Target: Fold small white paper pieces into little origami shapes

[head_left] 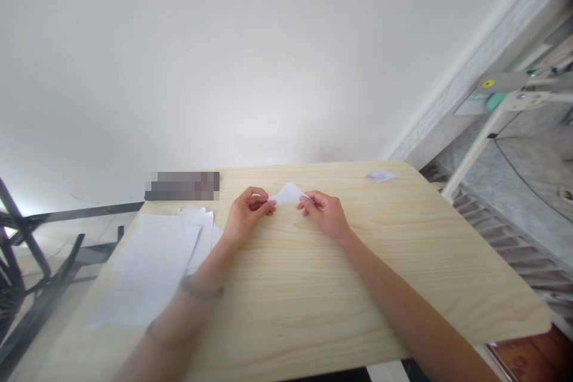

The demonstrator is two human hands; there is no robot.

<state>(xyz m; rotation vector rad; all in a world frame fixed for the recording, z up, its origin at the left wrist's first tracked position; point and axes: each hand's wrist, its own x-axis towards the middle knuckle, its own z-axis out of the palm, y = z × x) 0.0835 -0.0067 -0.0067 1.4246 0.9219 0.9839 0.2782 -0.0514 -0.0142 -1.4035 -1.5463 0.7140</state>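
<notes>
Folded paper (289, 194); tips hidden by fingers (262, 206)

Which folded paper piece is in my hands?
The middle piece, pinched between left hand and right hand; the far-right piece lies untouched.

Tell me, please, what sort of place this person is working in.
Probably a plain indoor room, perhaps a home craft corner: a pale wooden table stands against a bare white wall, loose white paper sheets lie beside the left hand, which with the right hand pinches a small folded white paper piece.
</notes>
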